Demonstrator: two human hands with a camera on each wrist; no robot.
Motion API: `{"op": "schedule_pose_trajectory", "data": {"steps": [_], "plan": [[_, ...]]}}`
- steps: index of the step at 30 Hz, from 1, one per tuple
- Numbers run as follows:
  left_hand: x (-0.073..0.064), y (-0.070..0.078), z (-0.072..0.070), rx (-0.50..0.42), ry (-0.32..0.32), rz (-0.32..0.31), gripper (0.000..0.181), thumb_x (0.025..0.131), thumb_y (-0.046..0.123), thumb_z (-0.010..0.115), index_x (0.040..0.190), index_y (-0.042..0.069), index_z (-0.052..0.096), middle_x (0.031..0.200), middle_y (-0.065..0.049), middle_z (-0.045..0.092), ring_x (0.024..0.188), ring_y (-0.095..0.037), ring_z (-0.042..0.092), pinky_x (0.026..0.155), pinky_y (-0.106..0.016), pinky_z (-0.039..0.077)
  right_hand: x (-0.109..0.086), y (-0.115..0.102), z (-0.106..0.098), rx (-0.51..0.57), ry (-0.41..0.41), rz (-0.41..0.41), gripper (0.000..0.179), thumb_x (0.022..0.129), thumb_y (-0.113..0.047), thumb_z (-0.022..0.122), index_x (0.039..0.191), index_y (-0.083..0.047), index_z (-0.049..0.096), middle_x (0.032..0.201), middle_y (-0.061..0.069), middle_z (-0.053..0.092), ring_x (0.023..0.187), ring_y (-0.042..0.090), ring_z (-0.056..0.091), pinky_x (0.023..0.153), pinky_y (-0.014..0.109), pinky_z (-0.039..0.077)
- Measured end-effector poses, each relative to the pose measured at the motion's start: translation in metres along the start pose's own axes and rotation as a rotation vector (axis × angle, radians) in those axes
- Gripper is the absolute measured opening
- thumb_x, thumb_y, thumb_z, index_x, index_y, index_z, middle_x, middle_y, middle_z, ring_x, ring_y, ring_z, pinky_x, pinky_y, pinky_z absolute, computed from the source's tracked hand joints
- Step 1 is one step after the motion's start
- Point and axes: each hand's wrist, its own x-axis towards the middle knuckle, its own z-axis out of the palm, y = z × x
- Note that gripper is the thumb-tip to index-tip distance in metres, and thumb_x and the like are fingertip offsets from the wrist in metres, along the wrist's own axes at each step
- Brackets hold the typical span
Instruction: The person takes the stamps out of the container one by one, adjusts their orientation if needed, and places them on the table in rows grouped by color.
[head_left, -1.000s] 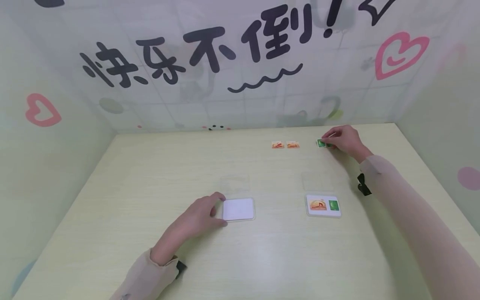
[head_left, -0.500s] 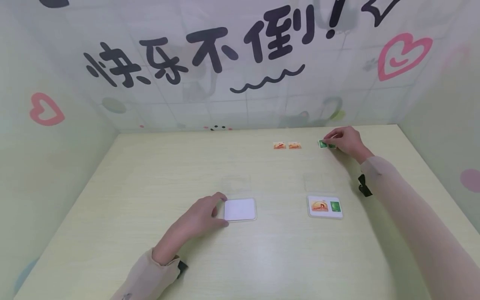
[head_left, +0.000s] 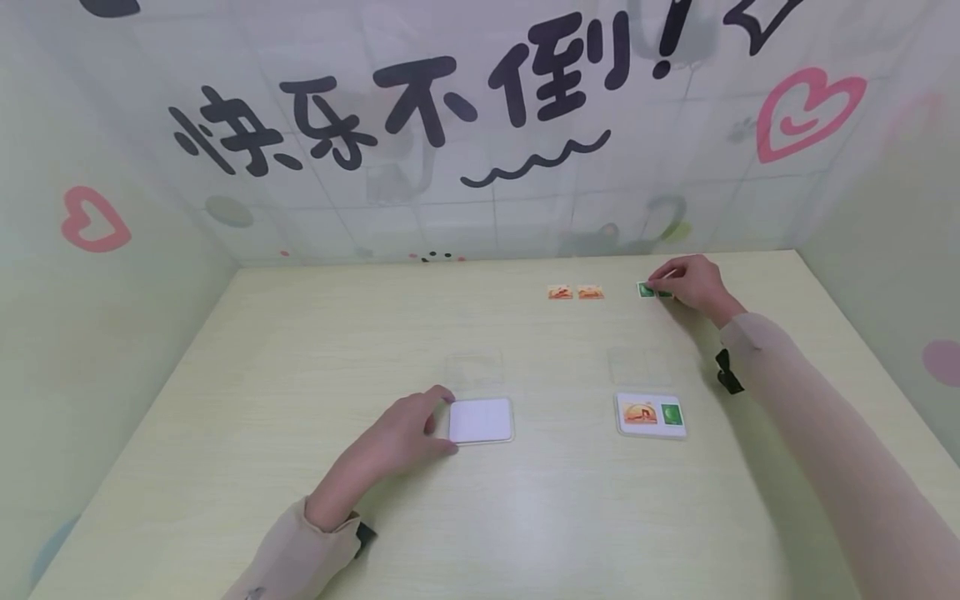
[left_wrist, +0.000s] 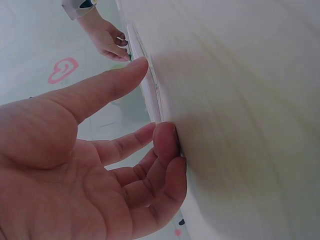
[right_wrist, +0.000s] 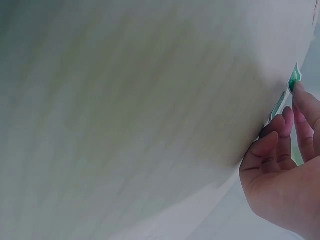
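Note:
In the head view my left hand [head_left: 401,437] holds a shallow clear case with a white card [head_left: 481,420] in it, thumb and a finger at its left corners. My right hand [head_left: 697,283] is far back on the table at two small green stamps. Its fingertips pinch one green stamp [right_wrist: 294,79], tilted up in the right wrist view; the other green stamp [right_wrist: 278,106] lies beside it, partly hidden by the fingers. Two orange stamps [head_left: 560,292] lie to the left of them.
A second clear case [head_left: 651,435] at right bears a white card with an orange and a green stamp on it. Faint clear lids [head_left: 474,365] lie open behind both cases. Printed sheets [head_left: 495,208] wall the table [head_left: 300,350] at the back and sides.
The head view has shifted slightly. My right hand stays at the green stamps with only small finger movement, and my left hand keeps its hold on the case.

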Motion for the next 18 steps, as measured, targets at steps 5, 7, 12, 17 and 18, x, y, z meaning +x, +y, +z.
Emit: {"op": "schedule_pose_trajectory", "data": {"steps": [5, 7, 12, 17, 18], "plan": [[-0.0003, -0.0002, 0.0001, -0.001, 0.0, 0.004, 0.058, 0.088, 0.009, 0.085, 0.138, 0.003, 0.058, 0.083, -0.006, 0.053, 0.073, -0.019, 0.046, 0.066, -0.032, 0.039, -0.0014, -0.0009, -0.0002, -0.005, 0.004, 0.007, 0.035, 0.098, -0.025, 0.077, 0.115, 0.006, 0.073, 0.081, -0.003, 0.067, 0.07, 0.01, 0.055, 0.063, 0.024, 0.045], [-0.0004, -0.0005, 0.0002, -0.002, 0.001, 0.006, 0.058, 0.087, 0.009, 0.085, 0.138, 0.003, 0.058, 0.083, -0.006, 0.052, 0.073, -0.019, 0.046, 0.066, -0.032, 0.039, -0.0014, -0.0008, -0.0002, -0.006, 0.005, 0.01, 0.036, 0.098, -0.025, 0.077, 0.115, 0.006, 0.073, 0.081, -0.002, 0.066, 0.069, 0.01, 0.055, 0.063, 0.024, 0.045], [-0.0008, -0.0009, 0.0005, 0.005, 0.003, 0.007, 0.058, 0.087, 0.01, 0.086, 0.138, 0.003, 0.058, 0.082, -0.006, 0.052, 0.072, -0.019, 0.045, 0.065, -0.031, 0.038, -0.0008, 0.0004, 0.0005, -0.006, 0.005, 0.006, 0.036, 0.098, -0.025, 0.076, 0.115, 0.006, 0.073, 0.08, -0.002, 0.066, 0.069, 0.011, 0.055, 0.063, 0.025, 0.045], [-0.0012, -0.0007, 0.0005, 0.01, 0.004, 0.011, 0.058, 0.087, 0.009, 0.086, 0.138, 0.002, 0.058, 0.081, -0.006, 0.052, 0.072, -0.019, 0.045, 0.066, -0.031, 0.038, -0.0005, 0.0004, 0.0014, -0.01, 0.007, 0.007, 0.037, 0.099, -0.026, 0.076, 0.117, 0.006, 0.072, 0.082, 0.0, 0.066, 0.07, 0.012, 0.055, 0.064, 0.026, 0.045], [-0.0013, -0.0004, 0.0004, 0.01, 0.006, 0.013, 0.057, 0.087, 0.009, 0.086, 0.137, 0.002, 0.058, 0.081, -0.006, 0.053, 0.072, -0.019, 0.045, 0.066, -0.031, 0.039, -0.0006, 0.0003, 0.0014, -0.01, 0.006, 0.007, 0.037, 0.099, -0.026, 0.075, 0.117, 0.006, 0.072, 0.083, 0.0, 0.066, 0.07, 0.012, 0.056, 0.065, 0.026, 0.045]]}}
